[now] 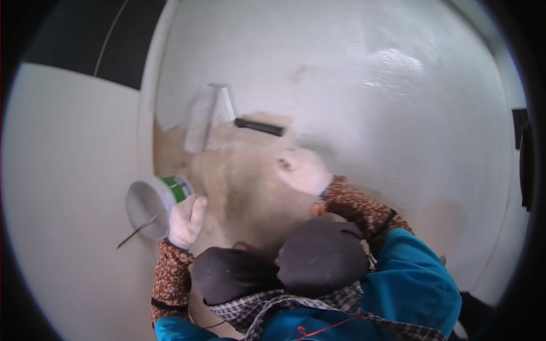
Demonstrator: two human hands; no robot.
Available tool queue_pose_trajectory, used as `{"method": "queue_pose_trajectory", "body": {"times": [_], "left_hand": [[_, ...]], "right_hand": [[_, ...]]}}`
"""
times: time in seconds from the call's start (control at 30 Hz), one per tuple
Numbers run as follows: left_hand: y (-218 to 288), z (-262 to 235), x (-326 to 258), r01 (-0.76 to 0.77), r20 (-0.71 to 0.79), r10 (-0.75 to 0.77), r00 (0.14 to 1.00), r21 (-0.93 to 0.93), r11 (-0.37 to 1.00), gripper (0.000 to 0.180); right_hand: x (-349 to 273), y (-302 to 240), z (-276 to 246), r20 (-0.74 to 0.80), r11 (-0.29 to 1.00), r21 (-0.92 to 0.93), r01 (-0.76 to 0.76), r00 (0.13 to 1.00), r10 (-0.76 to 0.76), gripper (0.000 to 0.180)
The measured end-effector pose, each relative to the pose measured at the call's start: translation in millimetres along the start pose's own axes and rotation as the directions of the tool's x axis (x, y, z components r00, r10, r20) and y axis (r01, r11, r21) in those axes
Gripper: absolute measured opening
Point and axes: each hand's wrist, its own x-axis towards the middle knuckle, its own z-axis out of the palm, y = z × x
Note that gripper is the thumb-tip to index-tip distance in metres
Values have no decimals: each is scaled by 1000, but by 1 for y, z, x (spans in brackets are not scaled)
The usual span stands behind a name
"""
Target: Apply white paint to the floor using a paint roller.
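My left hand (187, 220), in a white knit glove, is closed against the side of a white bucket (147, 196) with a green label. The bucket is tipped over, its mouth toward the left, and a thin stick (134, 233) pokes out past the rim. Low over the floor, my right hand (306, 171) wears a white glove too; motion smears its fingers, so I cannot make out whether it holds anything. Beyond both hands, a paint roller (200, 120) with a metal frame and black handle (259, 127) lies on the floor, touched by neither hand.
Wet whitish coating covers much of the floor (364, 102), with a bare brownish patch (227, 187) before my knees. A pale wall (74, 159) rises on the left, a dark panel (128, 42) above it. Another pale wall edge bounds the right.
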Motion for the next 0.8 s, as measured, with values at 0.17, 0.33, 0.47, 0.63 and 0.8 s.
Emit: {"method": "queue_pose_trajectory", "body": {"times": [0.17,0.33,0.47,0.63,0.8], "left_hand": [[67,-44,-30,91,84,-82,993,-114,989,31],[125,-48,-53,-117,225,93,970,99,988,23],[143,-45,-73,-125,206,99,974,119,985,20],[134,-39,-96,-307,219,253,942,264,914,16],[125,-33,-101,-101,113,83,990,158,982,21]], "right_hand": [[11,18,-3,-267,934,-337,115,940,-212,22],[72,19,21,-171,876,-480,37,976,-135,23],[111,11,40,-65,797,-602,48,992,-108,21],[121,-1,40,60,749,-654,102,995,-82,26],[122,-12,19,205,932,-358,-51,970,132,37]]}}
